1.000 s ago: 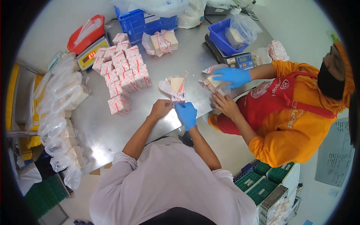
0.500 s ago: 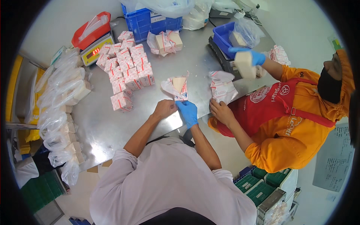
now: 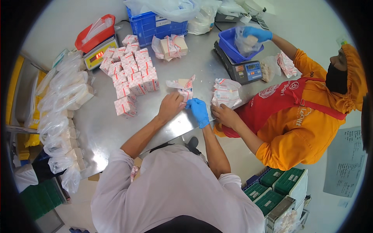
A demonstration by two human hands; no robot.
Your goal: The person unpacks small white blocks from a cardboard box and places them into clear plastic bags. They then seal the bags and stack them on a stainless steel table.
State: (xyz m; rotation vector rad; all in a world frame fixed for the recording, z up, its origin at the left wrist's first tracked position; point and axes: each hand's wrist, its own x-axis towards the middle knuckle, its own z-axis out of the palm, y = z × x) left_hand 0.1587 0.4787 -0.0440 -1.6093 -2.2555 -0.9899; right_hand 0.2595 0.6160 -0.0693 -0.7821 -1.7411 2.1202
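Observation:
At the table's near edge, a pale block in red-and-white printed wrapping paper (image 3: 187, 91) lies partly covered, its top still showing. My bare left hand (image 3: 171, 105) is closed on the paper's left near side. My right hand (image 3: 199, 112), in a blue glove, pinches the near end of the same paper. Their fingertips nearly meet, and the exact grip is partly hidden by the hands. Left of them stand several small wrapped blocks (image 3: 136, 82) in close rows. Farther back, a larger pale block (image 3: 173, 47) sits in loosely opened paper.
On my right a co-worker rests a bare hand (image 3: 225, 115) on printed paper (image 3: 226, 92) and holds a gloved hand over a blue basin (image 3: 235, 51) on a scale (image 3: 248, 72). Bagged blocks (image 3: 75, 97) line the left edge. A blue crate (image 3: 157, 28) stands behind.
My left hand has moved up along the wrapper, whose left side is folded in more. The co-worker's gloved hand has gone from beside the scale, holding a pale block, to the bag in the basin.

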